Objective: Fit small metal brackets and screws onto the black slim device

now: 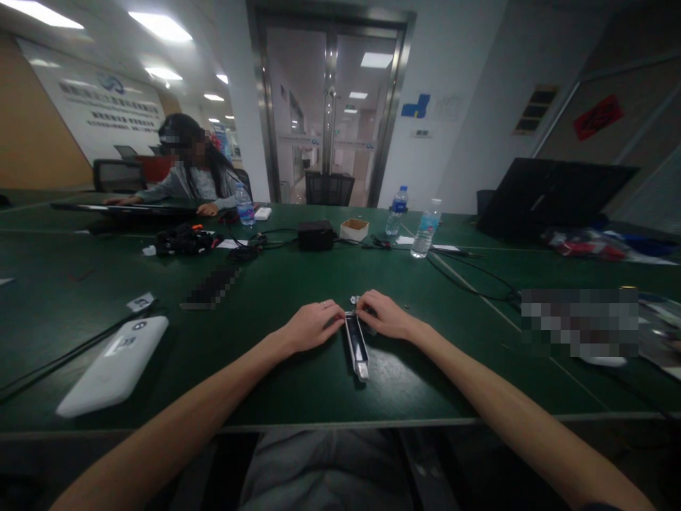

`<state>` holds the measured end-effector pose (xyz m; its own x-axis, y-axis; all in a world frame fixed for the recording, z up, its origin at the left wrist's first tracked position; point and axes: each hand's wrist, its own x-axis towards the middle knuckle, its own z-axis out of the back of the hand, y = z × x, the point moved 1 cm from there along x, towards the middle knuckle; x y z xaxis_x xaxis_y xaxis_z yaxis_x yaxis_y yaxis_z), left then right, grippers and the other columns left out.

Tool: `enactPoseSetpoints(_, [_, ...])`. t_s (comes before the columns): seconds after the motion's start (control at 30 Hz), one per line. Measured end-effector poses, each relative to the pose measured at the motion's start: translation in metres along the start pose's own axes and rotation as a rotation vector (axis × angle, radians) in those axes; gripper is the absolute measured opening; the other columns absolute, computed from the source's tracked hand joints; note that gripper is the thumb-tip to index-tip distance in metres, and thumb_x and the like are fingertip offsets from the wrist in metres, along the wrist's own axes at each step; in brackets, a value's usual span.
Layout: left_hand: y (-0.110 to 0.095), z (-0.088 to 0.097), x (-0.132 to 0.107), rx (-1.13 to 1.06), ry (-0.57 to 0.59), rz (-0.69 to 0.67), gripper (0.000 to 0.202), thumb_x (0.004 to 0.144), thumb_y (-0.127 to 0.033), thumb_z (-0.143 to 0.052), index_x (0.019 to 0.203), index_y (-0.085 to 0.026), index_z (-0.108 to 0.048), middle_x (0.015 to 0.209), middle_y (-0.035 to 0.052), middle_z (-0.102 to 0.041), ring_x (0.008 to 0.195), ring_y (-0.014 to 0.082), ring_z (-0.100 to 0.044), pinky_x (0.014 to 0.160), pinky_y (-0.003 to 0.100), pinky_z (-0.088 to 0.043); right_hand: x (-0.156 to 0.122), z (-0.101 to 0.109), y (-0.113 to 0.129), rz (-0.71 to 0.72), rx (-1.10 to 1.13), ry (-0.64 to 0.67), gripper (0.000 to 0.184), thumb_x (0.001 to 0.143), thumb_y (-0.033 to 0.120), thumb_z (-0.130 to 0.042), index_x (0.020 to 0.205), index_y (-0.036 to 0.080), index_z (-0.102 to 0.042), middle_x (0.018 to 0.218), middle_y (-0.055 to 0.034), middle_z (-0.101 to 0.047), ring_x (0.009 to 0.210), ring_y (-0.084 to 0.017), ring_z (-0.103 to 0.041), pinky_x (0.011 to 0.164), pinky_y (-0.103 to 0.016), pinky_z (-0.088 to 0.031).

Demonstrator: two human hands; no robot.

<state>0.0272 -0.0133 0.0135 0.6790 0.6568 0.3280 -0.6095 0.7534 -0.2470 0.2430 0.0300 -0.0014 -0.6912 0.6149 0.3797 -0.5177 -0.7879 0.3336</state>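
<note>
A long, narrow case (357,344) with white edges and a dark inside lies on the green table in front of me, a pale flap or tip at its near end. My left hand (315,325) pinches its far end from the left, thumb and fingers pressed together. At the same far end, my right hand (387,314) has its fingers curled and closed from the right. What exactly the right fingertips hold is hidden. A small white piece (355,300) shows just beyond the fingertips.
A white power bank-like device (114,365) with a cable lies at left. Farther back are a black box (316,235), a small open carton (354,228), water bottles (427,231) and cables. A person (194,167) sits at back left. A large black screen (553,199) stands right.
</note>
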Motion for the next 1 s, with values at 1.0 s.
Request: enactPoseSetpoints(1.0, [0.010, -0.011, 0.004, 0.047, 0.165, 0.014, 0.023, 0.091, -0.027, -0.040, 0.101, -0.016, -0.058, 0.097, 0.0064, -0.057, 0.081, 0.0175, -0.055, 0.071, 0.028, -0.042, -0.004, 0.014, -0.015, -0.077, -0.147, 0.066, 0.029, 0.094, 0.034, -0.042, 0.089, 0.017, -0.064, 0.088, -0.0086, -0.061, 0.083, -0.022, -0.053, 0.077, -0.035, -0.042])
